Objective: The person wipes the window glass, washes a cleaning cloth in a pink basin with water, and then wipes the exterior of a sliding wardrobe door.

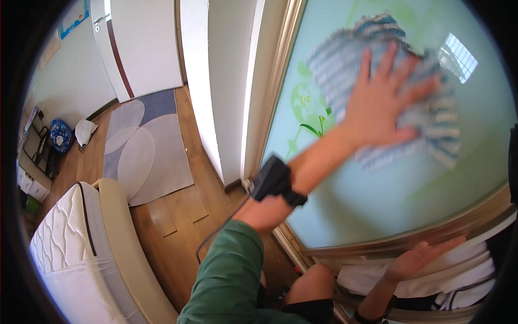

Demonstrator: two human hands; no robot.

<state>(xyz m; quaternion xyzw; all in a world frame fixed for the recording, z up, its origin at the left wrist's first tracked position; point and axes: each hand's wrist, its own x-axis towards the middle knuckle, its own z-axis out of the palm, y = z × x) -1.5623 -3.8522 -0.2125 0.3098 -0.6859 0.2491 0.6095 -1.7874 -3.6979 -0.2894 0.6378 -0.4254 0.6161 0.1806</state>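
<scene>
My left hand (383, 108) presses flat on a blue-and-white striped cloth (345, 59), its fingers spread wide. Behind the cloth is a glossy pale blue-green glass panel (345, 216) with a leaf and flower pattern, set in a gold-brown frame (280, 59). The cloth lies spread and creased against the glass, slightly blurred. A black device (275, 181) with a cable is strapped to my left wrist, above a green sleeve. Lower right, my right hand (418, 262) is held out with fingers stretched and nothing in it, near the panel's lower frame and white fabric (464, 270).
A bed with a white quilted mattress (65, 232) and cream side board (127, 248) stands at the lower left. A grey patterned rug (156, 156) lies on the wooden floor (162, 221) before a white door (145, 43). Bags, including a blue one (62, 135), sit by the far-left wall.
</scene>
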